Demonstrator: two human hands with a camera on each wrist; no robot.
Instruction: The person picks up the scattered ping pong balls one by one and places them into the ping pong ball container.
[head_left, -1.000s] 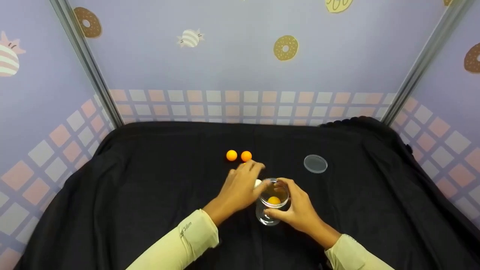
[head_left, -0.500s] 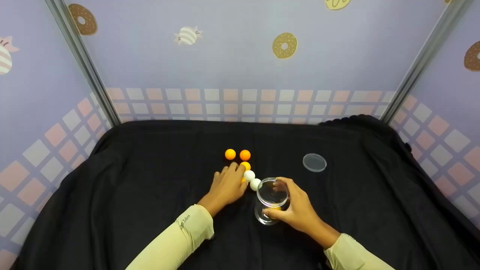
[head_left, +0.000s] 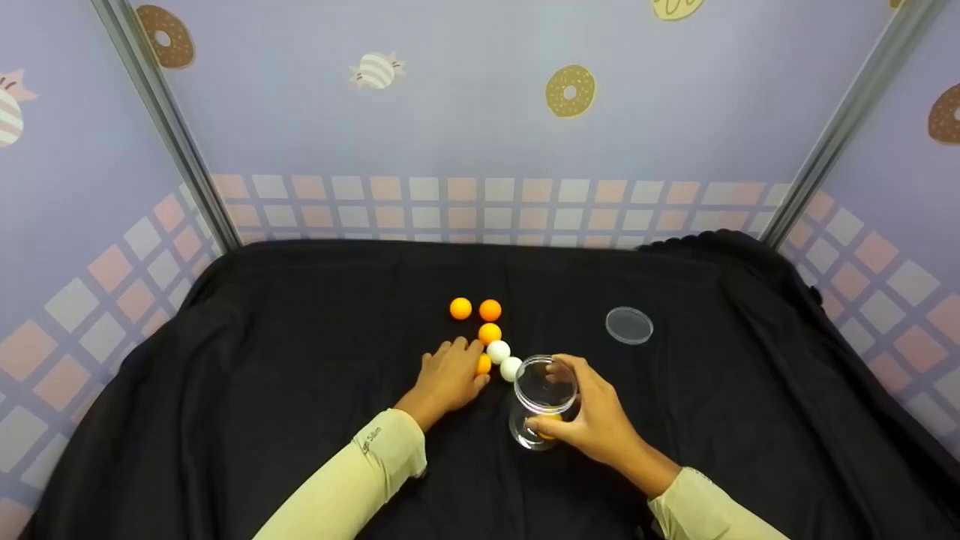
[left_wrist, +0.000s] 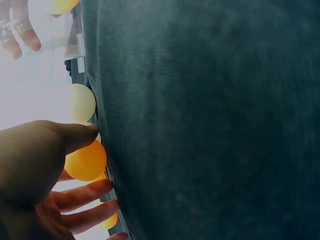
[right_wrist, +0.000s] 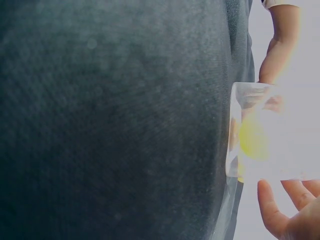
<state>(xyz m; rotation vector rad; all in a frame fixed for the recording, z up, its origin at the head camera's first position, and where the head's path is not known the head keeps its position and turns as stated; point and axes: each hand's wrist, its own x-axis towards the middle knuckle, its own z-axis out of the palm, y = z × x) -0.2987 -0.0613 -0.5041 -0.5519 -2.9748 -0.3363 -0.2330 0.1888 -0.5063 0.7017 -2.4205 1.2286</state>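
Note:
My left hand (head_left: 448, 375) is low over the black cloth, thumb and index finger on either side of an orange ping-pong ball (head_left: 484, 365). Seen from the left wrist, the thumb lies against this ball (left_wrist: 86, 161) while the other fingers spread past it. Just right of it sit two white balls (head_left: 498, 351), and an orange ball (head_left: 490, 334) lies beyond the fingertips. My right hand (head_left: 596, 416) grips a clear jar (head_left: 534, 394) from its right side; its mouth is uncovered. An orange ball (head_left: 551, 424) shows inside, partly behind the thumb.
Two more orange balls (head_left: 460, 308) lie farther back. A clear round lid (head_left: 629, 325) rests flat on the black cloth (head_left: 337, 337) to the right of the jar. Patterned walls (head_left: 465, 112) enclose the table at the back and sides.
My left hand has moved from the jar's mouth left to the orange ball, which has shifted slightly toward me. The ball in the jar has dropped lower. My right hand keeps its hold.

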